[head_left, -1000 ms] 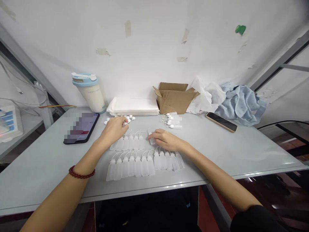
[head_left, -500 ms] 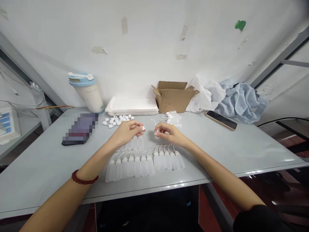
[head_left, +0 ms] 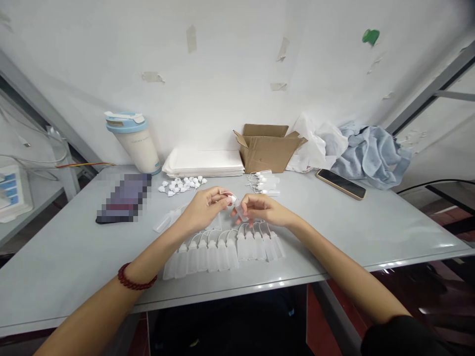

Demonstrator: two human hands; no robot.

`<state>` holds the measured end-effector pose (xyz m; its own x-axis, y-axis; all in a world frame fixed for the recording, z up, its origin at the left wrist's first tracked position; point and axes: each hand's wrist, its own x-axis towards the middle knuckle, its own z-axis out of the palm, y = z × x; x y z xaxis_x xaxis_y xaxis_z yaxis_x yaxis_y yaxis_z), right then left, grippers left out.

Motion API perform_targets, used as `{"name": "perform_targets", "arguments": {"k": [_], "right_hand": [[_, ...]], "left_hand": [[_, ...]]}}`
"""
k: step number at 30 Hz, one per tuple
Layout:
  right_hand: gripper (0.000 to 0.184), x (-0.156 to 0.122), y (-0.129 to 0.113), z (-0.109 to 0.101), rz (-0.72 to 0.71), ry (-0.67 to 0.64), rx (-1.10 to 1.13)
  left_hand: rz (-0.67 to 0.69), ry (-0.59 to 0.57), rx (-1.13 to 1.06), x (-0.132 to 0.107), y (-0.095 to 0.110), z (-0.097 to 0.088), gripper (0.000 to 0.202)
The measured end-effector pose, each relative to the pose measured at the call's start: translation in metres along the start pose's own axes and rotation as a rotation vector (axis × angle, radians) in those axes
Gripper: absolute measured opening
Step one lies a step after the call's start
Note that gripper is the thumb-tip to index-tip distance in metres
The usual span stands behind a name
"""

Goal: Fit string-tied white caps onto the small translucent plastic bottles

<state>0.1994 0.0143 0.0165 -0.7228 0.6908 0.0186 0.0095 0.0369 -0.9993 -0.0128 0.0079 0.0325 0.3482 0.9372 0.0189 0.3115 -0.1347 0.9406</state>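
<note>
My left hand (head_left: 208, 206) pinches a small white cap (head_left: 232, 199) between thumb and fingers. A small translucent plastic bottle (head_left: 241, 212) is tilted in my right hand (head_left: 261, 208), its top against the cap. Whether the cap is seated on the bottle, I cannot tell. Below both hands lies a row of similar bottles (head_left: 211, 254) with white caps and thin bent tubes. More bottles (head_left: 166, 221) lie partly behind my left forearm. Loose white caps (head_left: 181, 185) are heaped beyond my left hand, and several capped bottles (head_left: 269, 184) lie beyond my right hand.
Along the wall stand a cream tumbler (head_left: 135, 146) with a blue lid, a white stack of sheets (head_left: 204, 163), an open cardboard box (head_left: 269, 153), a white plastic bag (head_left: 317, 143) and a blue cloth (head_left: 371, 155). A phone (head_left: 341, 184) lies right; a blurred-out dark item (head_left: 124, 198) lies left.
My left hand has moved right with the cap, bringing it against the bottle in my right hand. The bottle now leans between the two hands.
</note>
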Motion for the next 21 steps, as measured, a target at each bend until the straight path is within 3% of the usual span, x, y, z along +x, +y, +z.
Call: {"name": "perform_targets", "arguments": {"k": [4,11,21], "right_hand": [[0.011,-0.002,-0.001,0.001,0.015,-0.020,-0.008],[0.014,-0.001,0.000,0.001,-0.048,0.035,0.030],[0.019,0.001,0.002,0.004,-0.049,0.070,0.102]], "left_hand": [[-0.001,-0.059,0.041,-0.001,0.001,0.001,0.029],[-0.009,-0.016,0.064,-0.004,0.010,0.000,0.027],[-0.030,-0.062,0.045,-0.002,0.009,-0.003,0.021]]}}
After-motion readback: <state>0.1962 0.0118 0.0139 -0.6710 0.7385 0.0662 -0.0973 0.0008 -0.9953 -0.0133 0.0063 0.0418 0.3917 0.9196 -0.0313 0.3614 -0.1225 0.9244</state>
